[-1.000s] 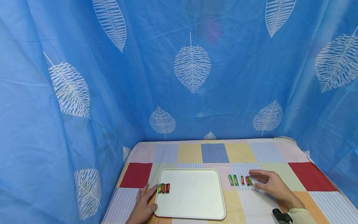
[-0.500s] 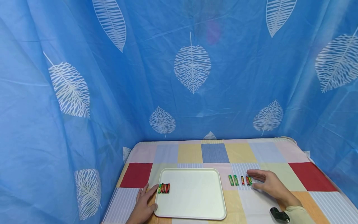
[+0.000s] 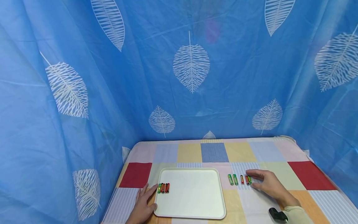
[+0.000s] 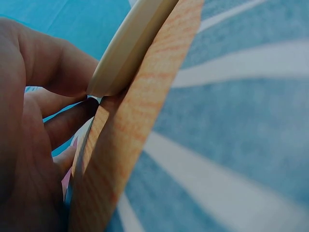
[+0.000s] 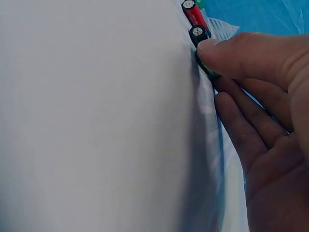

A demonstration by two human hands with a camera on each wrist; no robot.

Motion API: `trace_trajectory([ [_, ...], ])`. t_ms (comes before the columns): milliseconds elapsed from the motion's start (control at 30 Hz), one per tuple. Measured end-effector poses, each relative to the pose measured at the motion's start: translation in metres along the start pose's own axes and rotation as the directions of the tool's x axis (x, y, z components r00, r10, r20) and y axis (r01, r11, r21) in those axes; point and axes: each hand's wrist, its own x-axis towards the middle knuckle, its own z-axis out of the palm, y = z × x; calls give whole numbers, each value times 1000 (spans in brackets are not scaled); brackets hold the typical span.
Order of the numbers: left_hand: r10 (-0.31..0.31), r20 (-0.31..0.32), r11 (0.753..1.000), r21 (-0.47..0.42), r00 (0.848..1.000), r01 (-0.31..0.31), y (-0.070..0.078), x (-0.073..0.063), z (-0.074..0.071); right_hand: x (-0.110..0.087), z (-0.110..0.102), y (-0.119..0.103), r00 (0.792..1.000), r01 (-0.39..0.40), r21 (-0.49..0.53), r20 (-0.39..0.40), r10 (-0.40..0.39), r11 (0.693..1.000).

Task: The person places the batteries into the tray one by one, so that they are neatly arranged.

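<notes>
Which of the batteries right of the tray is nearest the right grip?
The green cylindrical battery at the row's right end, beside the right grip; the other four batteries in that row lie farther left, towards the white rectangular tray.

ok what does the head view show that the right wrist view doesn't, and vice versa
Only the head view shows the left hand, the off-white rectangular tray and the red and green cylindrical batteries on it. Only the right wrist view shows clearly the round silver end face of the green-and-black cylindrical battery by the thumb. Both show the right hand, that battery, the red-and-black cylindrical battery beside it and the blue curtain.
</notes>
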Motion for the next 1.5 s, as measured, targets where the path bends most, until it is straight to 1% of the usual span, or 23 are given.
trace_trajectory([
  [167, 6, -1, 1000, 3, 1000, -6, 1, 1, -1, -1, 1, 1, 1000, 8, -14, -11, -8, 1000],
  [367, 19, 4, 1000, 2, 1000, -19, 1, 0, -1, -3, -1, 3, 1000, 0, -24, -20, 0, 1000],
  [567, -13, 3, 1000, -5, 1000, 13, 1, -3, -1, -8, -4, 0, 999, -43, 17, -4, 43, 999],
  [600, -25, 5, 1000, -8, 1000, 25, 0, -3, 0, -10, -4, -1, 999, -49, 24, 2, 49, 998],
  [700, -33, 8, 999, -10, 999, 33, -1, -4, 2, -13, -3, -7, 998, -61, 47, 4, 60, 997],
  [800, -43, 11, 999, -11, 999, 43, -1, -4, 2, -13, -1, -15, 1000, -14, 49, -12, 14, 999],
  [900, -21, 5, 1000, 0, 1000, 21, 0, -2, 1, -11, 1, -23, 997, 63, 45, -40, -61, 997],
  [967, -7, -3, 1000, 12, 1000, 7, 1, 0, 0, -7, 3, -29, 991, 126, 56, -49, -123, 991],
  [1033, 11, -11, 999, 30, 1000, -11, 1, 3, -2, -4, 5, -36, 985, 168, 74, -50, -164, 983],
  [1067, 13, -14, 999, 37, 1000, -13, 1, 4, -2, -2, 7, -40, 981, 193, 79, -45, -190, 978],
  [1167, 5, -19, 999, 48, 1000, -4, 1, 7, -5, 4, 15, -51, 973, 231, 102, -30, -229, 968],
  [1233, 11, -15, 999, 43, 1000, -10, 2, 8, -7, 8, 22, -59, 969, 245, 109, -14, -245, 963],
  [1333, 25, -12, 999, 42, 1000, -25, 2, 8, -9, 12, 32, -70, 958, 279, 155, 16, -285, 948],
  [1400, 38, -11, 999, 38, 999, -37, 1, 7, -8, 14, 41, -75, 949, 301, 181, 33, -312, 936],
  [1500, 28, -7, 999, 37, 1000, -28, 0, 5, -4, 14, 53, -83, 936, 330, 209, 55, -348, 921],
])
